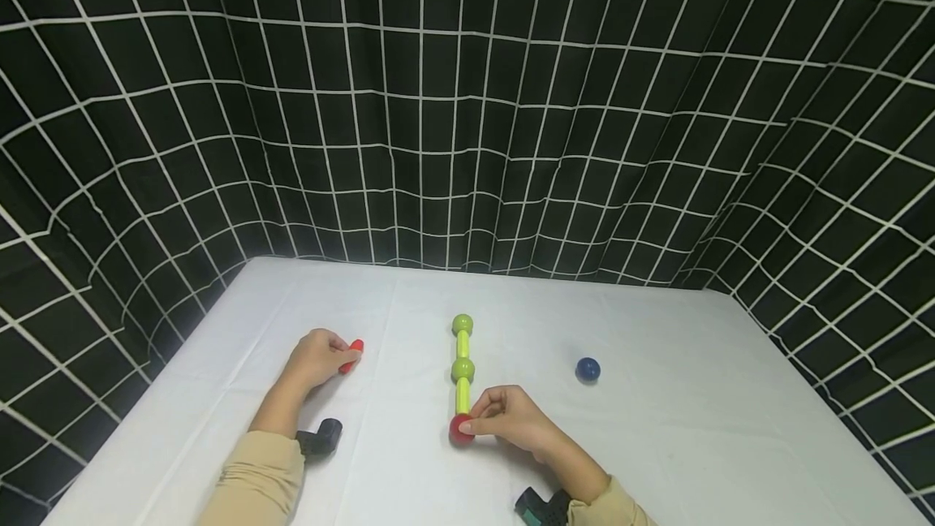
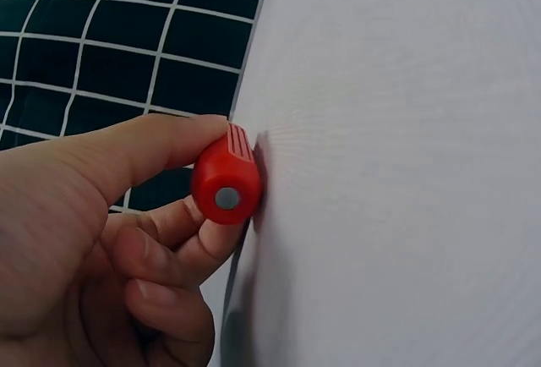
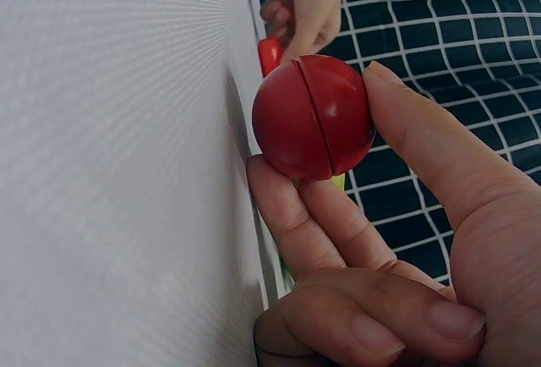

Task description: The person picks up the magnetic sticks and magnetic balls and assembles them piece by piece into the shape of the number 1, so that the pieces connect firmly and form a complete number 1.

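Note:
My left hand [image 1: 319, 357] pinches a short red rod [image 1: 355, 345] between thumb and fingers, low over the white table. In the left wrist view the red rod [image 2: 221, 172] points its rounded end, with a grey metal disc, at the camera. My right hand [image 1: 514, 419] grips a red ball [image 1: 459, 429] at the near end of a straight chain. Beyond that ball run a yellow-green rod [image 1: 463, 396], a green ball [image 1: 463, 369], another yellow-green rod [image 1: 463, 343] and a far green ball [image 1: 463, 324]. A seam circles the red ball [image 3: 313, 117] in the right wrist view.
A dark blue ball [image 1: 588, 369] lies by itself on the white-covered table [image 1: 679, 404], right of the chain. Black curtain with a white grid [image 1: 467, 120] stands behind and at both sides. Each wrist carries a black camera mount, such as the left mount [image 1: 321, 437].

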`<state>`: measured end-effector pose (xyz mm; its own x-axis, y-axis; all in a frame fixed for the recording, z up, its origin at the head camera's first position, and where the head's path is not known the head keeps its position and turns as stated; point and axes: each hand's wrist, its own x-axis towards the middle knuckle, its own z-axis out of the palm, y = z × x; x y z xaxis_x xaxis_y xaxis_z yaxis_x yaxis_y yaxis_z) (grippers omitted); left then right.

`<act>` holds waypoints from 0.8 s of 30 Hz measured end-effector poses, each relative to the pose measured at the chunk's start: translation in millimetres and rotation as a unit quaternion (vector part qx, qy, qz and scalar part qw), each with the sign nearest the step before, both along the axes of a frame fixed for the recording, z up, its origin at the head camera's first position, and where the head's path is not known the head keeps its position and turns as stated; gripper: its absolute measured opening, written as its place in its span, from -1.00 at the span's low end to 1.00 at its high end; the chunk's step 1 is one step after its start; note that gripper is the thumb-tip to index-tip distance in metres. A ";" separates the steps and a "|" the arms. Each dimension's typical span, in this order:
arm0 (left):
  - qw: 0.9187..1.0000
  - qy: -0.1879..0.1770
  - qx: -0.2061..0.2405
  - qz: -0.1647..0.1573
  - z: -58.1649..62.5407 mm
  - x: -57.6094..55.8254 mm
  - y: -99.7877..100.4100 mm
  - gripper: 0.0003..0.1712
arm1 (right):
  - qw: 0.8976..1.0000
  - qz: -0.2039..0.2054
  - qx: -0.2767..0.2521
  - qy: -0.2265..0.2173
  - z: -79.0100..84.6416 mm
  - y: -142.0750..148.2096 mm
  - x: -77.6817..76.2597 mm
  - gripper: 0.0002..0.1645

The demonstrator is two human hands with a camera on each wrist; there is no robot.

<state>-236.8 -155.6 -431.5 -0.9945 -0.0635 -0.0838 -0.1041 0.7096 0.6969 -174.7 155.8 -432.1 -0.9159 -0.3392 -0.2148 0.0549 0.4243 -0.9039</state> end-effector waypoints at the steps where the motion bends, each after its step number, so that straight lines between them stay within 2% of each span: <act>1: 1.000 -0.002 0.006 0.001 0.2 -0.2 -0.6 -0.62 | 1.000 0.000 -0.001 0.000 -0.2 0.0 -0.1 -0.69; 7: 0.998 -0.018 0.055 0.009 0.5 -1.5 -1.6 -0.57 | 1.000 0.001 -0.004 0.001 -0.8 0.7 -0.4 -0.69; 14: 0.994 -0.013 0.107 -0.001 1.3 -3.5 4.6 -0.58 | 1.000 -0.004 -0.005 0.000 -0.5 0.7 -0.1 -0.69; 24: 0.990 -0.037 0.135 -0.015 -5.8 -5.2 21.6 -0.62 | 1.000 -0.017 -0.001 0.007 0.3 -0.2 -0.1 -0.67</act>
<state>-242.0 -134.1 -437.3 -0.9861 0.0000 -0.1664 -0.1438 0.5027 0.8524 -174.8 155.6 -431.8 -0.9298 -0.3087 -0.2005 0.0560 0.4197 -0.9059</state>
